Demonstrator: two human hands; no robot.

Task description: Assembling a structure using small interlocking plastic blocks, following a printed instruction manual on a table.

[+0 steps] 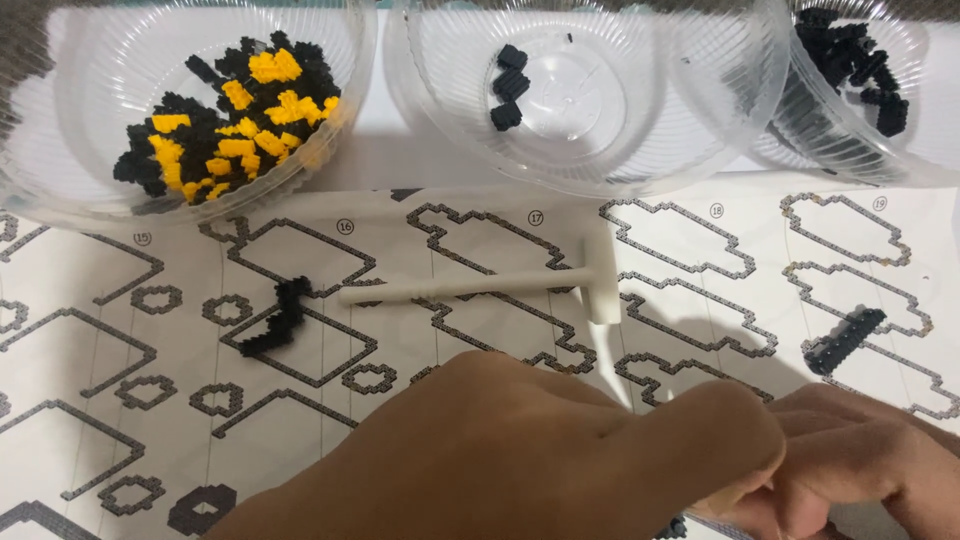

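Nearest, the left hand and right hand meet at the bottom edge, fingers pinched together over something tiny; what they grip is hidden, though a dark bit peeks out below. They rest on an instruction sheet. Beyond lie a white T-shaped tool, a black zigzag piece and a black bar. Farthest stand three clear bowls: black-and-yellow bricks, few black bricks, many black bricks.

Bright, even overhead light washes your view; glare whitens the clear plastic bowls, your hands cast soft shadows on the instruction sheet, and the near hand blurs.
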